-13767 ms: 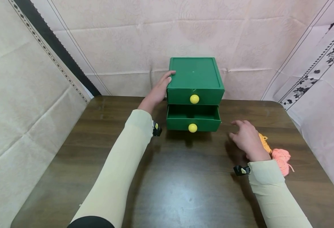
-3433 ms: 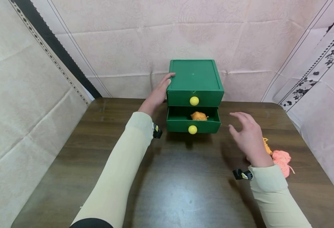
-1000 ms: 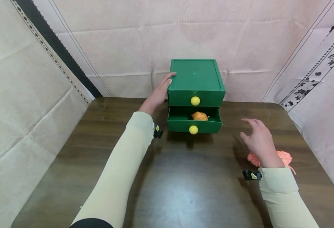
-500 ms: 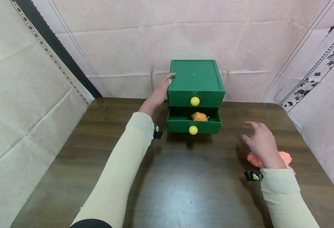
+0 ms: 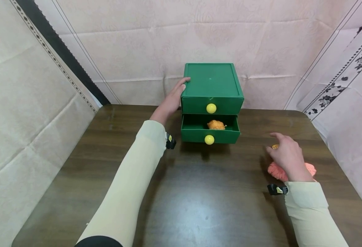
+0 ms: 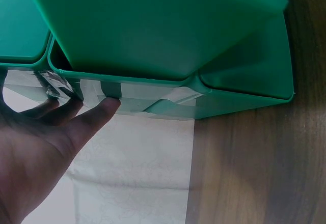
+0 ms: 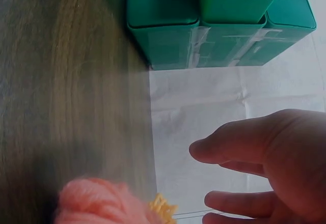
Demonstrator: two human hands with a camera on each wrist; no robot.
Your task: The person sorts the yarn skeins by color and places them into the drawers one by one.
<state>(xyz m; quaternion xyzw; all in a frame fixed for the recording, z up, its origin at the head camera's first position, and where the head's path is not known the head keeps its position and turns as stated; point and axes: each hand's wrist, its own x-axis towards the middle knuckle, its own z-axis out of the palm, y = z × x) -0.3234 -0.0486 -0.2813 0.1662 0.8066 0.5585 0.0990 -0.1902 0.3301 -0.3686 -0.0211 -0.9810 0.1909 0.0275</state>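
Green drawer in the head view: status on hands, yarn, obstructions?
Left hand touching side of green cabinet. Right hand near pink yarn and yellow yarn, no grip seen. Orange yarn inside pulled-out drawer. Nothing seen blocking its opening.

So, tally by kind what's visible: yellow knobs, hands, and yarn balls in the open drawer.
Knobs: 2, upper yellow knob and lower yellow knob
Hands: 2, left hand and right hand
Yarn in the open drawer: 1, orange ball
Total: 5

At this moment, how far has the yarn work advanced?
Looks done: an orange yarn ball sits in the open drawer. Under way: left hand touches the green cabinet; right hand hovers, open. Probably left: pink yarn and yellow yarn outside the drawer.
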